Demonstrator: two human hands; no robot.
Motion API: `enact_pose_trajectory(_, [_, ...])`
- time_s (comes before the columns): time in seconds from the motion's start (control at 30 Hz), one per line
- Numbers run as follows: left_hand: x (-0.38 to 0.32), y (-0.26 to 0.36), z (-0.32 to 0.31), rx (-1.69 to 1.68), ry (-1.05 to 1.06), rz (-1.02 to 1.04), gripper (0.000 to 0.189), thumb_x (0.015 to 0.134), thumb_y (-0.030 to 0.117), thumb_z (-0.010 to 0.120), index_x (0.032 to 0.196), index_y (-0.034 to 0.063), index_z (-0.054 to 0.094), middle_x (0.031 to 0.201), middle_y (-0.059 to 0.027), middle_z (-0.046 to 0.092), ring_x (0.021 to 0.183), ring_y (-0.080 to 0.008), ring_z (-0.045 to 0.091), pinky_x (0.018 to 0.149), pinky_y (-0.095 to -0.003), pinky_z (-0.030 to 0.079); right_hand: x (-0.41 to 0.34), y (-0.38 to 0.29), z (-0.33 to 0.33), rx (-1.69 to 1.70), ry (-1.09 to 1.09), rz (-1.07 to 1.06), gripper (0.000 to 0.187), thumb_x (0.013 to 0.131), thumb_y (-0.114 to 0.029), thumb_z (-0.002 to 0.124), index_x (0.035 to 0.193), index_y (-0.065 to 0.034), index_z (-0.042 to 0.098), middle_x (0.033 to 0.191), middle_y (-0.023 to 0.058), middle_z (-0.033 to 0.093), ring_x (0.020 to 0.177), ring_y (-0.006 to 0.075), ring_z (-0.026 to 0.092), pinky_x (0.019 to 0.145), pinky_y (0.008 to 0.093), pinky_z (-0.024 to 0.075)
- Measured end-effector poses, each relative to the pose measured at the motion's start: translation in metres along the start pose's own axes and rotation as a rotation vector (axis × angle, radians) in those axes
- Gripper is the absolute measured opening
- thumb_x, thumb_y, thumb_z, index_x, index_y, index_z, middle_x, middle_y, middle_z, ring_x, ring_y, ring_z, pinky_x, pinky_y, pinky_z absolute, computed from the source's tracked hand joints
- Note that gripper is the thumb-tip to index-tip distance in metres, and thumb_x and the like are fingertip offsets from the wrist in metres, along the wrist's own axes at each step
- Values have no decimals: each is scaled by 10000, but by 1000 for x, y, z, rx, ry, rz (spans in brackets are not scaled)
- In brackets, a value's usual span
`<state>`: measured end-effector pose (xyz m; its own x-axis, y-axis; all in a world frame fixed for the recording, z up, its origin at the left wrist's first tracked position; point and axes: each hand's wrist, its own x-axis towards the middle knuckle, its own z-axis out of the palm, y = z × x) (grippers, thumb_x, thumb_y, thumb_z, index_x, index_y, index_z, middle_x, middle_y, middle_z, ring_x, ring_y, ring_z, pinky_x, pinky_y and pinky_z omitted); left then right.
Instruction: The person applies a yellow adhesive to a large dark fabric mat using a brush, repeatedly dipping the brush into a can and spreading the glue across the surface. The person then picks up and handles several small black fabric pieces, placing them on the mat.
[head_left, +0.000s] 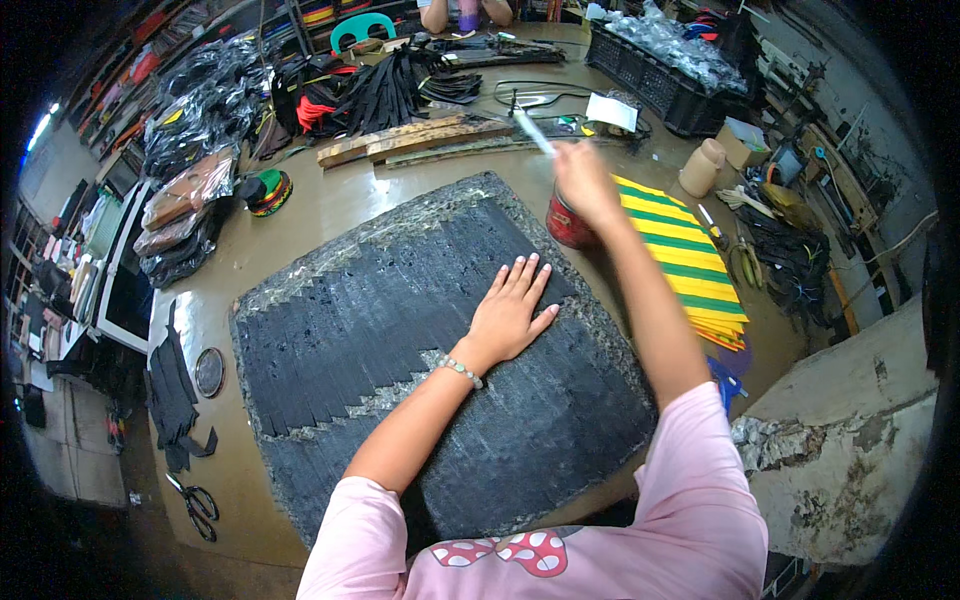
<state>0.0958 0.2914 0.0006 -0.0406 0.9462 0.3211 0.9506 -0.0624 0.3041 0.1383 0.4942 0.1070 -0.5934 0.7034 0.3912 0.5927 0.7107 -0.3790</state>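
My left hand (510, 315) lies flat on a row of black strips (360, 315), palm down with its fingers apart. The strips lie side by side across a board (300, 270) with a worn, mottled grey surface. More black strips (525, 435) cover the board nearer my body. My right hand (585, 180), slightly blurred, grips a tool with a white handle (534, 132) above a red can (568, 219). The tool's other end is hidden by the hand, and so is part of the can. Beside the right forearm lies a fanned stack of yellow and green strips (675, 255).
Scissors (196, 510), loose black strips (172, 382) and a round tin lid (210, 372) lie at left. Wooden planks (420, 140), bundled black strips (397, 86) and a black crate (637, 75) stand farther back. A person's arms (465, 13) show at the far edge.
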Motion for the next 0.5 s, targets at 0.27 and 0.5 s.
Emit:
enact_pose_trajectory(0.27, [8,5,-21,-67,-160,69,744,947,549,346,1431,-13,296,1509,-197,249,1423,-317,180,1160,-444,113,-3,28,-68,-490,-399,88,262,790,-123,587,1015,-45,696,1099,182,655,1014,331,644,856,438,515])
enact_pose_trajectory(0.5, [4,4,-3,-13,-92,261,744,937,555,349,1423,-7,309,1488,-176,309,1403,-306,242,1154,-434,160,8,67,-56,-320,-566,-33,345,806,-210,604,1103,-45,667,946,183,697,840,301,684,717,414,540])
